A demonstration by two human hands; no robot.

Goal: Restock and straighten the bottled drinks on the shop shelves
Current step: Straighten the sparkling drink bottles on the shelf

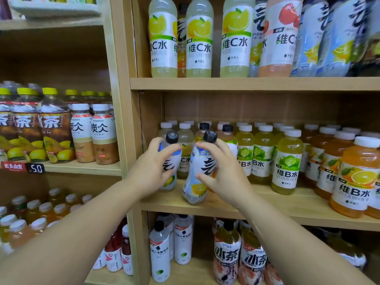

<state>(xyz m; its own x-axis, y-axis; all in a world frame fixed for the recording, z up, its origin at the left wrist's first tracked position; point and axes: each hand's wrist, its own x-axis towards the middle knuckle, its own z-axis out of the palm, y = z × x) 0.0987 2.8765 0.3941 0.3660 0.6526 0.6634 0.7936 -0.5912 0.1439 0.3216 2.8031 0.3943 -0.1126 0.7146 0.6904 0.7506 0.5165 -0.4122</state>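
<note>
Left hand: you grip a black-capped, blue-and-white plastic bottle, centre frame.
Right hand: you grip a tilted matching bottle just right, on the light wooden shelf.

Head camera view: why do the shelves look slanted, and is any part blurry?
Head view: the wide lens slants the shelf edge and uprights; the upper-right bottles are smeared; the left hand and right hand, gripping the two black-capped bottles, look fairly sharp; light is soft, no harsh glare.

Pale wooden shelves, upright divider post, plank back wall, black price tag
</note>
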